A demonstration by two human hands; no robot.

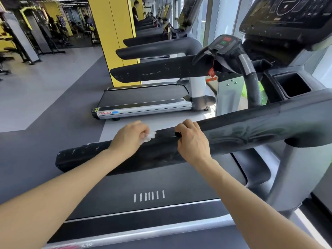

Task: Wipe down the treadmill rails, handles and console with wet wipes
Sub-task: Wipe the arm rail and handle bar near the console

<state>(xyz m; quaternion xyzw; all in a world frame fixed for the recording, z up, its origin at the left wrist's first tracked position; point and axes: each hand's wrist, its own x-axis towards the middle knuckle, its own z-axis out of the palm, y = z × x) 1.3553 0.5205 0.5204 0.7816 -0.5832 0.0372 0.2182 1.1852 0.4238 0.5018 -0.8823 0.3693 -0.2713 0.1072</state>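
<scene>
A long black padded side rail [242,130] of the treadmill crosses the view from lower left to right. My left hand [128,138] holds a crumpled white wet wipe [150,136] against the top of the rail. My right hand [193,141] grips the rail just to the right of the wipe, fingers curled over its far edge. The rail to the right of my hands looks streaked and damp. The console [287,17] stands at the upper right, with a small control panel [223,43] and a curved grey handle [249,76] below it.
The treadmill belt [149,186] with white marks lies under my arms. A cup holder [292,84] sits right of the handle. A row of other treadmills [143,99] runs beyond, beside a yellow pillar [115,33]. A person stands far back on one.
</scene>
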